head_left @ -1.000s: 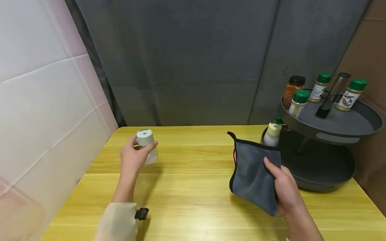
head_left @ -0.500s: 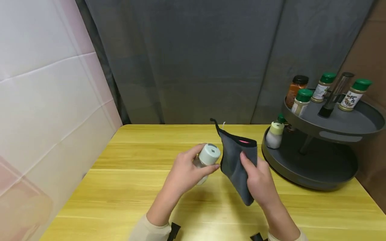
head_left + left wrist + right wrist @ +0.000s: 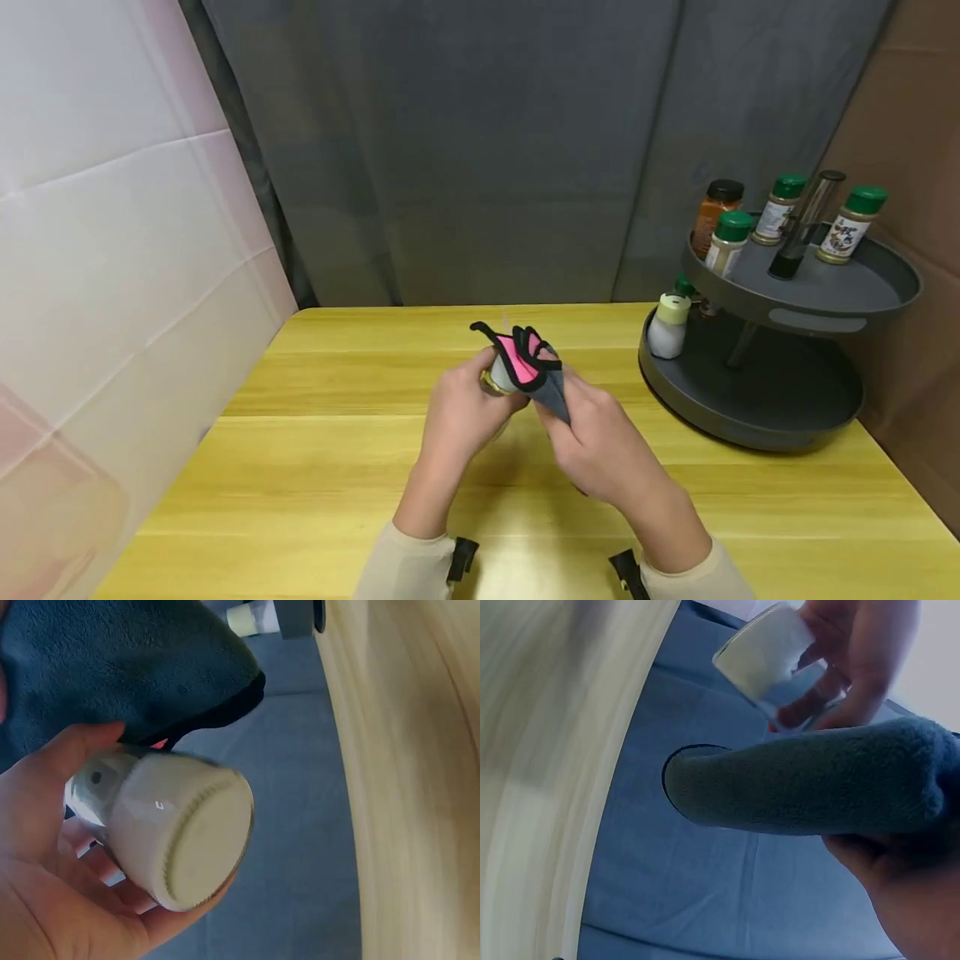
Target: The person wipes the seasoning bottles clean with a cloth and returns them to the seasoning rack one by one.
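My left hand [image 3: 467, 410] grips a clear shaker jar [image 3: 184, 829] holding white contents, its base toward the camera in the left wrist view. In the head view the jar's lid is mostly covered by a grey cloth [image 3: 553, 392] with black edging and a pink inner side [image 3: 516, 360]. My right hand [image 3: 603, 437] holds that cloth, bunched and folded, against the top of the jar. Both hands are close together over the middle of the table. From the right wrist, the folded cloth [image 3: 802, 784] fills the centre, with the jar [image 3: 765, 652] beyond it.
On the right stands a dark two-tier turntable rack [image 3: 750, 433]. Green-capped spice jars [image 3: 843, 237] and a black-capped orange jar [image 3: 716, 217] are on its upper tier. A yellow-lidded shaker [image 3: 667, 329] sits on the lower tier. A grey curtain [image 3: 480, 150] hangs behind the wooden table [image 3: 315, 483].
The left hand has brought the jar from the left to the middle. The right hand has moved left with the cloth, which now folds over the jar's top.
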Tool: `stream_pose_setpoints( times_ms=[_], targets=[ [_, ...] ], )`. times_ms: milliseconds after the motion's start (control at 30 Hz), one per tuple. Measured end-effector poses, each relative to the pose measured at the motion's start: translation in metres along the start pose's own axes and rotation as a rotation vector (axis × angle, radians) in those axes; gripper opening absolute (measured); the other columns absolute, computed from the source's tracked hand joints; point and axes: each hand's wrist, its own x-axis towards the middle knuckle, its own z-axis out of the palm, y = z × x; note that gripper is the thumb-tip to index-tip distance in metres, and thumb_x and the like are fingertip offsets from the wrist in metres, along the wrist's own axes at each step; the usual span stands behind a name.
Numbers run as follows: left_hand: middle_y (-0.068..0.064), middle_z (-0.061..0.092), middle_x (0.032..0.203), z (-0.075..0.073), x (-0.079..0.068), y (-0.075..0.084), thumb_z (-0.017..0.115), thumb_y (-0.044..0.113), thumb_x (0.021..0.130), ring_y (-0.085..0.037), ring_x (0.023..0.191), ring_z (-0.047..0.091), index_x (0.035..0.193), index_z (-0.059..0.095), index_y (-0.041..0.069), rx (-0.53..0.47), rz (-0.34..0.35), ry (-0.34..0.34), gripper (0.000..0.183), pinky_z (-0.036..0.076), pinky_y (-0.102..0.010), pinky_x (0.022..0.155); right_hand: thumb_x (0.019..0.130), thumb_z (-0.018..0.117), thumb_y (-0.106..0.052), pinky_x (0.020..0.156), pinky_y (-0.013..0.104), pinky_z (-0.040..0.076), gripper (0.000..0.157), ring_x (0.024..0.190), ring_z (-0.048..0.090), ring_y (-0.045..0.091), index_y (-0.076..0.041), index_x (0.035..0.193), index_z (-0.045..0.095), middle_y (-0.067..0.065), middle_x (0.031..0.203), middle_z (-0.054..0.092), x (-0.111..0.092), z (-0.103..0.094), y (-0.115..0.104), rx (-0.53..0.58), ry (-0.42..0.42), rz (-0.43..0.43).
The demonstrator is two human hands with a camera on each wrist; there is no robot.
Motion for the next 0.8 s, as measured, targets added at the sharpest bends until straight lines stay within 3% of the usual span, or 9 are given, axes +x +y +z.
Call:
stream_pose_setpoints(
  times_ms=[167,267,333,433,500,600,700,733,800],
  targets=[
    [-0.006,0.079,0.082,0.006,-0.001,0.001,0.096,0.027,0.076,-0.013,0.061,0.065,0.112,0.079,0.012,0.019,0.053,-0.026,0.042,0.054,-0.031,0.062,0.110,0.052,-0.020,0.117,0.050,0.047,0.053,0.149,0.052,0.031,-0.002,0.160,0.044,0.017,0.164,0.048,0.011,-0.001,0.002,0.027,-0.030,0.031],
    [-0.004,0.078,0.078,0.009,-0.002,0.005,0.094,0.028,0.077,-0.011,0.058,0.064,0.107,0.078,0.011,0.003,0.033,-0.037,0.039,0.053,-0.030,0.059,0.111,0.052,-0.022,0.101,0.046,0.058,0.048,0.119,0.071,0.028,-0.005,0.155,0.050,0.016,0.135,0.070,0.017,-0.002,0.004,0.043,-0.027,0.097],
    [-0.002,0.075,0.073,0.010,0.000,0.007,0.094,0.029,0.077,-0.009,0.054,0.058,0.107,0.078,0.013,0.010,0.005,-0.006,0.038,0.048,-0.028,0.055,0.111,0.051,-0.022,0.096,0.045,0.059,0.048,0.110,0.071,0.024,-0.005,0.156,0.050,0.014,0.132,0.071,0.018,-0.003,0.004,0.038,-0.028,0.119],
    [-0.002,0.070,0.066,0.014,0.001,0.005,0.094,0.024,0.076,-0.011,0.052,0.053,0.102,0.078,0.012,0.061,0.022,0.056,0.033,0.044,-0.028,0.052,0.112,0.051,-0.022,0.108,0.047,0.056,0.051,0.130,0.067,0.029,-0.004,0.158,0.047,0.018,0.148,0.064,0.014,-0.002,0.003,0.018,-0.043,0.103],
    [-0.003,0.069,0.065,0.018,0.001,0.004,0.093,0.018,0.075,-0.014,0.055,0.055,0.098,0.078,0.009,0.089,0.066,0.076,0.029,0.045,-0.029,0.053,0.111,0.052,-0.022,0.118,0.051,0.046,0.054,0.150,0.050,0.031,-0.002,0.160,0.044,0.016,0.166,0.045,0.013,-0.002,0.001,0.005,-0.047,0.074],
    [-0.006,0.067,0.063,0.021,0.000,0.004,0.091,0.012,0.073,-0.017,0.054,0.056,0.092,0.076,0.005,0.062,0.096,0.066,0.025,0.046,-0.030,0.051,0.109,0.054,-0.022,0.121,0.053,0.041,0.053,0.154,0.044,0.034,-0.002,0.158,0.047,0.017,0.166,0.045,0.017,-0.002,0.001,0.012,-0.035,0.052],
    [-0.005,0.071,0.066,0.021,0.001,0.007,0.092,0.017,0.073,-0.015,0.056,0.060,0.095,0.077,0.008,0.025,0.070,0.080,0.028,0.047,-0.029,0.053,0.110,0.053,-0.021,0.108,0.049,0.056,0.047,0.128,0.069,0.034,-0.004,0.154,0.053,0.018,0.142,0.067,0.022,-0.004,0.004,0.029,-0.016,0.084],
    [-0.004,0.070,0.065,0.020,0.001,0.008,0.093,0.019,0.074,-0.014,0.054,0.058,0.096,0.077,0.010,0.017,0.051,0.088,0.029,0.045,-0.029,0.052,0.110,0.052,-0.021,0.100,0.047,0.060,0.044,0.115,0.073,0.031,-0.005,0.151,0.056,0.017,0.128,0.072,0.023,-0.004,0.005,0.031,-0.010,0.101],
    [-0.002,0.072,0.067,0.019,0.003,0.009,0.094,0.023,0.074,-0.012,0.055,0.058,0.101,0.079,0.014,0.030,0.036,0.111,0.032,0.046,-0.028,0.054,0.111,0.052,-0.021,0.097,0.046,0.061,0.044,0.114,0.073,0.030,-0.005,0.152,0.054,0.016,0.127,0.072,0.020,-0.005,0.006,0.021,-0.016,0.124]
  ],
)
